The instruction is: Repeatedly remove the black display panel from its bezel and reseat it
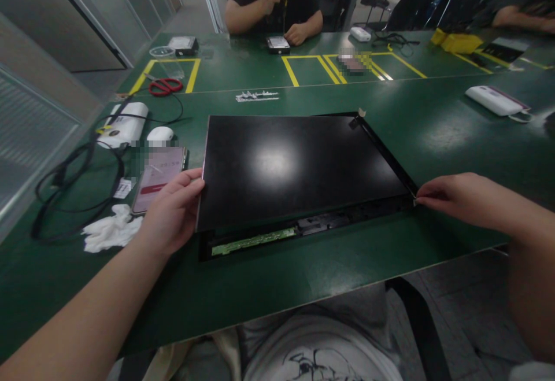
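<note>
A dark, glossy LCD panel lies tilted over a thin black frame, its left side raised. My left hand grips the panel's left edge, thumb on top. At the near right corner, my right hand is closed in a pinch on a small pale tab by the frame. Another pale tab sticks up at the far right corner. Along the near side, a narrow green circuit board shows inside the frame. The panel hides most of the frame's inside.
Left of the panel are a phone, crumpled white tissue, black cables, a white case and red scissors. Small screws or strips lie beyond. Across the table, a person works on a hard drive.
</note>
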The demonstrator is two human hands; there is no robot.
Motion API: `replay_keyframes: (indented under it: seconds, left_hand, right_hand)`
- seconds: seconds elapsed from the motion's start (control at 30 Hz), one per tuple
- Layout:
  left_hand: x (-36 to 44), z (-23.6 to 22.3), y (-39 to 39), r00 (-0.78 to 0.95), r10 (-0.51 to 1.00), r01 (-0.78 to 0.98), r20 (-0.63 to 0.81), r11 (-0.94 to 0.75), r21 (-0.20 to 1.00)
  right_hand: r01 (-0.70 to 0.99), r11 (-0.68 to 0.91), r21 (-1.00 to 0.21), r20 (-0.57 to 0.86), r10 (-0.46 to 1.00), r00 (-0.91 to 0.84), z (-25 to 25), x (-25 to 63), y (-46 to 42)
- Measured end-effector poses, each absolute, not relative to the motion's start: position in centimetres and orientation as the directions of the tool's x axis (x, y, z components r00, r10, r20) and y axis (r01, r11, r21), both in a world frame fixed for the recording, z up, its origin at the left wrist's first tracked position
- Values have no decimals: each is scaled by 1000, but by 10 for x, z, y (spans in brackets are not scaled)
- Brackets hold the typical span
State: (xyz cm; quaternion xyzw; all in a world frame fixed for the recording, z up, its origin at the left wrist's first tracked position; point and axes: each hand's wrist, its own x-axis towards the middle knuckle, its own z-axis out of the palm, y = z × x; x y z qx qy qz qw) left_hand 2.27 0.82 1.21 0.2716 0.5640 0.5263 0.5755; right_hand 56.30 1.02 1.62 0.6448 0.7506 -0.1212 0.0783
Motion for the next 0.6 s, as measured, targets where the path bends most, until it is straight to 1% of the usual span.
replay_keyframes:
  seconds: [0.1,0.33,0.53,0.6]
  left_hand:
    - [25,14,8,-203,908,-304,-366,297,905]
    - [25,15,8,-192,906,-313,-378,308,898]
    - [24,13,8,-189,910,-311,-370,302,901]
    - [25,13,8,-192,910,-310,-367,298,903]
  right_hand:
    - [983,153,-101,-281,943,-176,18,562,11]
    - [975,154,-160,-242,951,-190,27,563,13]
    - [962,237,-132,-222,939,-262,27,566,11]
    - [953,279,-115,-186,937,-297,27,565,10]
